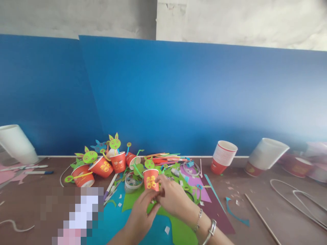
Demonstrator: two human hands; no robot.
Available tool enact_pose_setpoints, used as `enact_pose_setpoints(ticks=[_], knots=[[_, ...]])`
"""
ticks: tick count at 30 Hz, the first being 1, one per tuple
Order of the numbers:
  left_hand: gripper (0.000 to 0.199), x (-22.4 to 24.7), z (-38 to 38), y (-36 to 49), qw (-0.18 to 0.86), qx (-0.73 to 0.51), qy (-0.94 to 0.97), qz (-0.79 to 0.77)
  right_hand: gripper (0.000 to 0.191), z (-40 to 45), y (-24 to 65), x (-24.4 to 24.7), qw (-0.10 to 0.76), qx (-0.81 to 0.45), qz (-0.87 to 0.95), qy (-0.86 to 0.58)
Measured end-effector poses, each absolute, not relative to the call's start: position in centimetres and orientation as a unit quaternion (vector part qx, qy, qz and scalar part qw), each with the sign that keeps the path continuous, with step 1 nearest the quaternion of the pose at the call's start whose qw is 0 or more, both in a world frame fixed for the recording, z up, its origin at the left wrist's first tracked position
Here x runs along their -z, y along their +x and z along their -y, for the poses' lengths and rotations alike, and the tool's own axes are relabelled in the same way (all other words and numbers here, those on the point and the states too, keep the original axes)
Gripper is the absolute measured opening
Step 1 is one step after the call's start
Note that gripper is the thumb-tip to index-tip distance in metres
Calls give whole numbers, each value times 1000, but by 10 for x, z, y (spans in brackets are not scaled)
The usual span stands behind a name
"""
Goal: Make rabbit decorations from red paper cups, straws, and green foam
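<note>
A red paper cup [150, 179] with yellow characters stands upright in front of me, with a green paper animal head [149, 163] rising above its rim. My left hand [143, 212] is closed, its thumb and fingertips pinched just below the cup's front. My right hand [172, 195] meets it there, fingers bent and pressed together, partly covering the cup's lower right side. Whatever lies between the fingertips is hidden. Green paper [182, 226] and blue paper [108, 217] spread under the hands. Left of the cup sits a roll of clear tape [133, 182].
Several decorated cups [119, 161] with paper heads and straw arms crowd the back left. Colored straws [168, 158] lie behind the hands. A stack of cups [224, 157] stands at right, near a thin stick [262, 217]. A blue partition [178, 98] closes the back.
</note>
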State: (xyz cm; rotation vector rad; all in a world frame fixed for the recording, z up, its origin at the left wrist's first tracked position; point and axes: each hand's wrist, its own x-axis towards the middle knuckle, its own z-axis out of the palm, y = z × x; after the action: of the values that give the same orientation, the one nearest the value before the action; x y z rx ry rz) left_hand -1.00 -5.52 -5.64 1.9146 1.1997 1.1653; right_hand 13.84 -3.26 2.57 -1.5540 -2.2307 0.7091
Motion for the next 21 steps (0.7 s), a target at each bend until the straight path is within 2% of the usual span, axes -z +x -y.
enact_pose_setpoints(ticks=[3, 4, 5, 7, 10, 15, 18, 21], knots=[[22, 57, 52, -10, 310, -485, 684, -448, 28, 18, 160, -32, 164, -277, 782, -534], [23, 55, 52, -10, 328, -501, 661, -452, 27, 10, 172, -33, 159, -239, 767, -573], [24, 53, 51, -9, 356, -517, 631, -456, 27, 1, 185, -33, 150, -170, 742, -630], [28, 47, 51, -5, 437, -536, 553, -464, 29, -16, 212, -28, 140, -109, 701, -691], [31, 37, 54, 4, 552, -555, 421, -458, 28, -33, 242, -11, 103, -71, 669, -732], [20, 23, 59, 15, 679, -561, 238, -409, 22, -42, 252, 15, 70, -42, 671, -737], [17, 8, 58, 16, 718, -543, 165, -404, 21, -43, 251, 20, 68, -34, 674, -735], [10, -9, 53, 15, 713, -555, 140, -406, 21, -44, 253, 19, 81, -33, 676, -732]])
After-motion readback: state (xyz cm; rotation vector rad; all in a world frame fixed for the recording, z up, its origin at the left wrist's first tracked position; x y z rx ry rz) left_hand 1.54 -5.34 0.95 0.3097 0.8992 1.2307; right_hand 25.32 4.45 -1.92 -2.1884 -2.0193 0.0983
